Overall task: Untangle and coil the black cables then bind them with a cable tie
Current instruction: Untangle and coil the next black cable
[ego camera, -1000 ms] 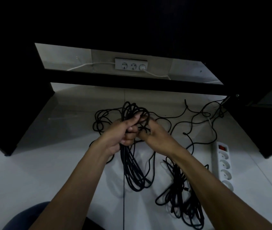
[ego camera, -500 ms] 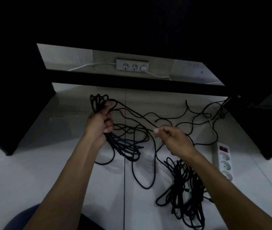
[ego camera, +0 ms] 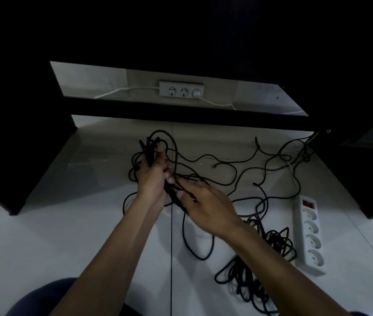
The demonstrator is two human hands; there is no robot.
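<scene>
Clenched around a bunch of looped black cables, left hand; right hand pinches trailing strands.

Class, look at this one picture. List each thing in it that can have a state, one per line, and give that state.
left hand: grips a bunch of black cable loops.
right hand: fingers on the strands just below the left hand; grip unclear.
cable bunch: partly coiled, no tie visible.
loose cable: sprawled across the floor.
second cable pile: tangled on the floor.
power strip: sockets empty.
wall socket: right outlet holds a white plug.
</scene>
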